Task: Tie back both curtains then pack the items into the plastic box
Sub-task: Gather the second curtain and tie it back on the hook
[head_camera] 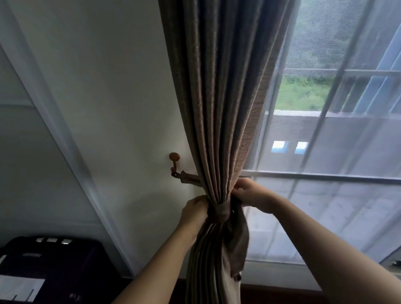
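Observation:
A brown pleated curtain [223, 99] hangs in the middle of the view, gathered into a bundle at waist height. A matching brown tieback band [220, 213] wraps the bundle, and its loose end [240, 244] dangles below on the right. My left hand [194, 212] grips the curtain and band on the left side of the bundle. My right hand [248, 192] pinches the band on the right side. A strap runs from the band up to a brown wall hook [175, 163] just left of the curtain. The plastic box is out of sight.
A white wall [117, 86] with a door frame fills the left. A window with bars and mesh [341, 123] is on the right. A dark suitcase-like case [40, 272] stands at the lower left. The dark wooden floor [274, 301] shows below.

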A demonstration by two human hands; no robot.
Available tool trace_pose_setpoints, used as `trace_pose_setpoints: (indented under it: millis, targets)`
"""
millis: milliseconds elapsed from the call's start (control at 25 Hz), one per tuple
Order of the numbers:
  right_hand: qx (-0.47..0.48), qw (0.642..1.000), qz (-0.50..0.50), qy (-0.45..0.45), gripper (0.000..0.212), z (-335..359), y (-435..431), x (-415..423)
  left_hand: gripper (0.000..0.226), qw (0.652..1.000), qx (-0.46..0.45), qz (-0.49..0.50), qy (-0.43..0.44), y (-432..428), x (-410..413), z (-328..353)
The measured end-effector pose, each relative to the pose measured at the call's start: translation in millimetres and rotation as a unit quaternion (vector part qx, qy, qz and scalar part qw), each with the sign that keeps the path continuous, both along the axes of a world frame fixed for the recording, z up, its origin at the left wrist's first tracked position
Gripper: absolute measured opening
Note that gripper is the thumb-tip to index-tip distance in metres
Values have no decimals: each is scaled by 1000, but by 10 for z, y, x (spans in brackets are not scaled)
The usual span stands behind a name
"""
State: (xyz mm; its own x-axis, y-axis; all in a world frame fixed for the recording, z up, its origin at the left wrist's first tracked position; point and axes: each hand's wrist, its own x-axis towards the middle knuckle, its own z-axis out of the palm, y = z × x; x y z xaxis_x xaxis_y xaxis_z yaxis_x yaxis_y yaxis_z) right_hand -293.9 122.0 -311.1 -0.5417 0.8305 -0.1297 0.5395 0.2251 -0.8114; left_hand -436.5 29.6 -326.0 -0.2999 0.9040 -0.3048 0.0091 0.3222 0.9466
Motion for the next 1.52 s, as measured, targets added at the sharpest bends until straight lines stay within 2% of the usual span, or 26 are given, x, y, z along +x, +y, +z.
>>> trace_pose_setpoints:
  millis: [80,200,360,480,600,720,880,1040,1120,1160,1200,1280,1360,1400,1440,1520]
  targets:
    - [-78,996,-18,44,21,4,-85,13,18,999,17,34,27,-35,27,-46]
    - [-86,991,-82,57,28,-94,-164,6,28,993,54,78,77,-182,80,-151]
    - [-117,981,-127,87,23,-10,-182,-71,39,966,125,7,225,-431,195,-313]
    - [-122,981,-135,72,20,109,-228,-110,49,949,120,-28,291,-475,370,-307]
    - [-133,977,-151,66,25,168,-268,-156,50,930,99,0,353,-463,551,-263]
    - [-142,975,-156,70,22,215,-335,-191,42,922,89,17,376,-446,598,-187]
    - [-147,977,-142,55,19,309,-393,-207,42,931,67,20,359,-424,594,-102]
    - [-199,962,-81,168,31,432,-520,-123,40,936,51,67,343,-425,576,-81]
    - [-165,969,-10,181,34,451,-607,-12,40,917,50,52,392,-442,545,-91]
    - [-119,981,18,149,35,455,-635,23,41,907,48,40,416,-445,521,-93]
    - [-58,992,24,113,46,479,-655,27,43,899,45,25,434,-450,491,-82]
    - [61,993,-26,99,75,533,-648,-60,46,895,34,-3,444,-467,450,-21]
    - [119,981,-91,126,100,609,-640,-207,47,897,16,-19,442,-476,431,39]
    - [132,976,-116,129,105,630,-628,-269,48,892,7,-25,452,-473,422,68]
    - [137,973,-136,126,103,640,-612,-315,49,882,-2,-33,471,-466,412,106]
    - [139,970,-165,116,84,652,-583,-359,46,854,-15,-52,517,-469,385,193]
